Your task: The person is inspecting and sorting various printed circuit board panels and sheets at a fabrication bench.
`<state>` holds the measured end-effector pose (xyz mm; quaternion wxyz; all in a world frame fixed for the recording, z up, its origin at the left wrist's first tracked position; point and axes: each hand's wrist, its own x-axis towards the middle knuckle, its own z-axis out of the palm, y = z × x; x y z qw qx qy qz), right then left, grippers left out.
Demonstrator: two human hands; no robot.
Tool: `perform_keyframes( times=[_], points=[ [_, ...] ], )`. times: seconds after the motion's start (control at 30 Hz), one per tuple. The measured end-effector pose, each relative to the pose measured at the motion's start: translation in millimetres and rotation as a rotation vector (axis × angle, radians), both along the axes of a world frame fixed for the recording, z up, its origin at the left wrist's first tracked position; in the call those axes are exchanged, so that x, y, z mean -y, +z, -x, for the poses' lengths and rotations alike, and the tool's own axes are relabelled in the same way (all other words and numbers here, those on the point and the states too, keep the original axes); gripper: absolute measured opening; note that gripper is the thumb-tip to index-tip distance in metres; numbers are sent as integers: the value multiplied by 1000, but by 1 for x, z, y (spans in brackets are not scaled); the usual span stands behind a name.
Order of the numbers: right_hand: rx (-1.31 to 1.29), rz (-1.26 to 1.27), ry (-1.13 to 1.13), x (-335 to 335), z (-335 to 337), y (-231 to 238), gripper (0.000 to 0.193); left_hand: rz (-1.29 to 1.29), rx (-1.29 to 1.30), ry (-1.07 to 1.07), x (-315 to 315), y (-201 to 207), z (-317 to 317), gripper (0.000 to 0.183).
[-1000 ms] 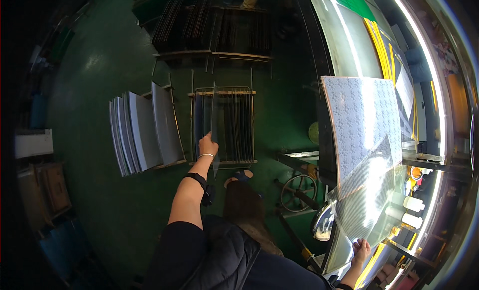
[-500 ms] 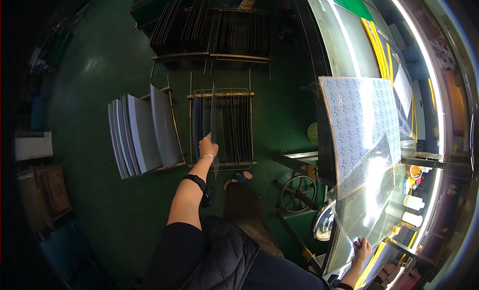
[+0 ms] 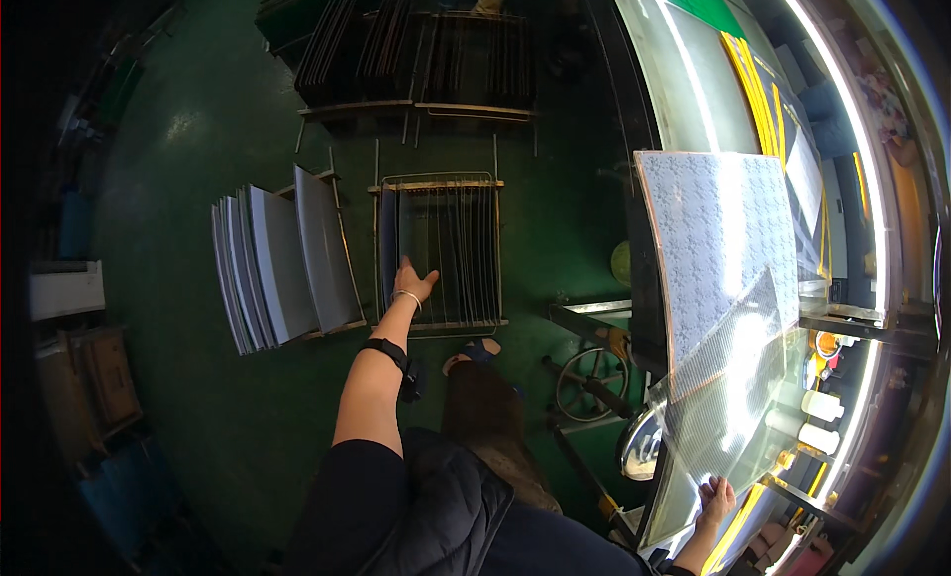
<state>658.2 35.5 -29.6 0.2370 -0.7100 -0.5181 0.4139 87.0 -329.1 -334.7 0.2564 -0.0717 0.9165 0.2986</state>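
My left hand (image 3: 414,279) is over a wire rack (image 3: 436,187) on the floor, thumb and fingers apart, gripping nothing. Thin dark panels (image 3: 461,249) stand upright in the rack's slots, and a grey panel (image 3: 390,229) stands at its left end beside the hand. On the right, my right hand (image 3: 715,499) pinches the near edge of a see-through sheet with a fine dotted pattern (image 3: 708,418). That sheet lies tilted across the near corner of a pale blue patterned panel (image 3: 708,219) on the lit glass-topped table (image 3: 679,101).
Left of the rack, another rack holds large grey panels (image 3: 272,264). Farther off stand racks of dark panels (image 3: 381,46). A handwheel (image 3: 592,385) sits below the table. White bottles (image 3: 820,406) and yellow-edged frames (image 3: 758,101) lie along the table's right side.
The thin panel my left hand held is down among the rack's slots and let go. That hand has opened, shifting slightly left. The right hand stays on the dotted sheet.
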Motion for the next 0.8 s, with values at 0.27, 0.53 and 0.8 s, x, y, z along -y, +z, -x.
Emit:
perform_keyframes(
  times=[0.27, 0.53, 0.8],
  points=[
    [-195, 192, 64, -16, -65, -16, 20, 31, 25, 46, 34, -65, -5, 39],
    [2, 260, 37, -33, -87, -17, 26, 105, 42, 41, 4, -102, 3, 48],
    [163, 291, 3, -34, -102, 17, 34, 316, -95, 167, -20, -104, 1, 48]
  ],
)
